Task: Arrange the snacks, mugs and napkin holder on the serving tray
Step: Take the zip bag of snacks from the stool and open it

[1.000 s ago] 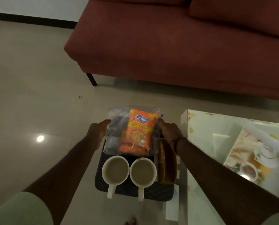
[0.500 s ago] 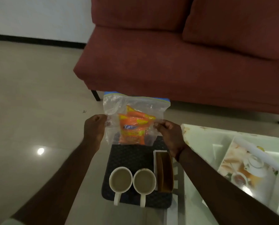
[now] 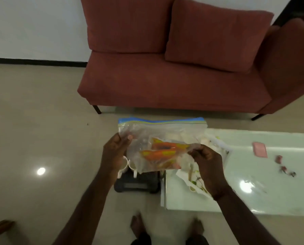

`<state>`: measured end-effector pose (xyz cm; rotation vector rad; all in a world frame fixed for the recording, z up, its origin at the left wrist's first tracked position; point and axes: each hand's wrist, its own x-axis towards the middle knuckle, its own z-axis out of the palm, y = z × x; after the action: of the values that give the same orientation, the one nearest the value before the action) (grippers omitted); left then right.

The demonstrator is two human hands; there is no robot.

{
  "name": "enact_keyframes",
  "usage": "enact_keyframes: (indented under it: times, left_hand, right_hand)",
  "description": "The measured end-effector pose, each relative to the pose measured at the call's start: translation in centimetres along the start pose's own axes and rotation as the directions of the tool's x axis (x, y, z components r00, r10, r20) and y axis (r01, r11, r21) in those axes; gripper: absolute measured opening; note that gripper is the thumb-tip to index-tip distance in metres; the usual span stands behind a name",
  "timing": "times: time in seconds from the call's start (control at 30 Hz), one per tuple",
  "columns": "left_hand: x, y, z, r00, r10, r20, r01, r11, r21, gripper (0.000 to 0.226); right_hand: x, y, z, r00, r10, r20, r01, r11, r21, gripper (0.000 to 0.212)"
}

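The red sofa (image 3: 174, 68) fills the background; the white table (image 3: 262, 174) stands at right, with the printed serving tray (image 3: 222, 147) on it, largely hidden. The clear zip bag (image 3: 162, 137) of orange snack packets (image 3: 162, 152) is held in the air above the dark stool (image 3: 137, 183) — the left hand (image 3: 115, 152) pinches its left edge and the right hand (image 3: 206, 160) pinches its right side, both closed on plastic. Risk: thin film may slip from a pinch and drop onto the two mugs (image 3: 131, 165) below — likely tipping them.
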<state>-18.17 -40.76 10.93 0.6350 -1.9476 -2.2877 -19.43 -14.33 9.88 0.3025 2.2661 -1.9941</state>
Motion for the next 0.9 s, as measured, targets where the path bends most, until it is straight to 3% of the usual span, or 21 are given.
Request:
enact_keyframes:
  times: [0.2, 0.37, 0.53, 0.63, 0.73, 0.77, 0.83, 0.9]
  left_hand:
    - [-7.6, -3.1, 8.6, 0.998, -0.019, 0.064, 0.02, 1.0, -0.02, 0.014]
    - [-11.8, -5.3, 15.6, 0.98, -0.011, 0.2, 0.037, 0.991, -0.13, 0.036]
    - [-14.3, -5.8, 20.8, 0.973, 0.05, 0.224, -0.019, 0.99, -0.137, 0.035]
    - [-15.3, -5.0, 23.1, 0.966, 0.101, 0.236, -0.067, 0.987, -0.146, 0.03]
    - [-15.6, -4.0, 24.7, 0.945, 0.154, 0.288, -0.121, 0.984, -0.129, 0.022]
    - [-15.6, -3.7, 25.1, 0.938, 0.161, 0.307, -0.134, 0.985, -0.105, 0.018]
    - [-15.6, -3.2, 26.3, 0.926, 0.168, 0.338, -0.162, 0.986, -0.048, 0.018]
    - [-15.6, -2.9, 27.5, 0.909, 0.175, 0.378, -0.194, 0.981, 0.011, 0.022]
  right_hand:
    - [-5.3, 1.8, -12.9, 0.999, 0.046, -0.02, -0.046, 0.999, 0.001, 0.021]
    - [-6.8, 2.8, -23.3, 0.982, 0.085, 0.171, -0.116, 0.976, 0.184, 0.037]
    - [-6.7, 2.2, -30.7, 0.928, 0.038, 0.37, -0.153, 0.946, 0.287, 0.061]
    - [-6.1, 0.7, -33.3, 0.92, -0.053, 0.389, -0.072, 0.952, 0.299, 0.062]
    - [-5.2, -1.3, -35.6, 0.928, -0.049, 0.369, -0.089, 0.933, 0.349, 0.073]
    - [-4.9, -2.2, -36.3, 0.92, -0.052, 0.389, -0.076, 0.948, 0.308, 0.069]
    - [-4.3, -4.2, -36.7, 0.875, -0.029, 0.484, 0.027, 1.0, 0.011, 0.052]
    - [-4.1, -5.4, -35.6, 0.819, 0.078, 0.568, 0.149, 0.928, -0.342, 0.05]
